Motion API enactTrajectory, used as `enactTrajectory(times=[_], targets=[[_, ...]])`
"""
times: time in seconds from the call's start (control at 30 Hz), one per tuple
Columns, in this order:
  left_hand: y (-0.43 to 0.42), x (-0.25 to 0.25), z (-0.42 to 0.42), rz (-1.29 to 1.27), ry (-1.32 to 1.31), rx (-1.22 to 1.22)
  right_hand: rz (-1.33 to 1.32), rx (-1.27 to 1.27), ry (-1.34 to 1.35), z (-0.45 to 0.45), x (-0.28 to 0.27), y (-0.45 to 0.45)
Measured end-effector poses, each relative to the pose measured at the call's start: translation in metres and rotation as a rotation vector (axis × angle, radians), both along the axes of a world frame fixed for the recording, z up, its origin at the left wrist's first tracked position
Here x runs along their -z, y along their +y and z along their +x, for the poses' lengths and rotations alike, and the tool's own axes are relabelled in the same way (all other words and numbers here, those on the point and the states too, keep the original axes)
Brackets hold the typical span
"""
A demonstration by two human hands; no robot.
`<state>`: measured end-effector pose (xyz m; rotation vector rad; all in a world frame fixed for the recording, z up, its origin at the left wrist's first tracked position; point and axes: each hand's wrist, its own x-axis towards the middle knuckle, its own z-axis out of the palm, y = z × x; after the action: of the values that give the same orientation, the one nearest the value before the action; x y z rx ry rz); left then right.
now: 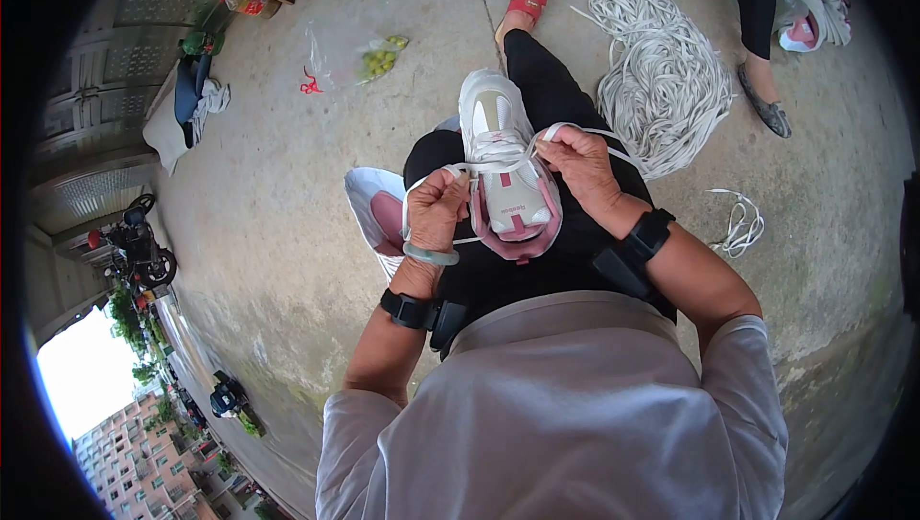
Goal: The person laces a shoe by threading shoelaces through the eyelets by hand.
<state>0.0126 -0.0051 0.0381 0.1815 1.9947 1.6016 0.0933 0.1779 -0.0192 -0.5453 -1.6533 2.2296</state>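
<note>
"Where is the shoe from your end?"

"I have the pale shoe (506,196) top side up on the lap of the black trousers (551,79), toe pointing away, between the two hands."

"And the fingers?"

"On the left hand (439,206) I see thumb and forefinger pinched together on the white lace (491,168), the others curled under. The right hand (581,167) also pinches it, thumb against forefinger, with no gap I can make out."

"How should this lacing go, in your judgement?"

"I'd draw both sides evenly, low over the tongue, and smooth out any twist before tightening. Too hard a tug on one side could skew the tongue."

"Arm pose?"

"Both elbows are bent, forearms slanting inward; the right hand sits slightly farther forward, beside the eyelets."
</note>
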Motion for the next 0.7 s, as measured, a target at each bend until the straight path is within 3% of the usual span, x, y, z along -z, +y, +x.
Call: enactTrajectory(times=[0.47,0.53,0.7], targets=[[-0.004,0.009,-0.006,0.060,-0.075,-0.034,-0.101,0.063,0.024,0.002,0.002,-0.005],[-0.005,0.011,-0.007,0.059,-0.082,-0.028,0.022,0.036,0.013,-0.003,0.003,-0.006],[-0.011,0.016,-0.011,0.064,-0.119,-0.033,0.020,0.034,-0.026,-0.014,-0.002,-0.003]])
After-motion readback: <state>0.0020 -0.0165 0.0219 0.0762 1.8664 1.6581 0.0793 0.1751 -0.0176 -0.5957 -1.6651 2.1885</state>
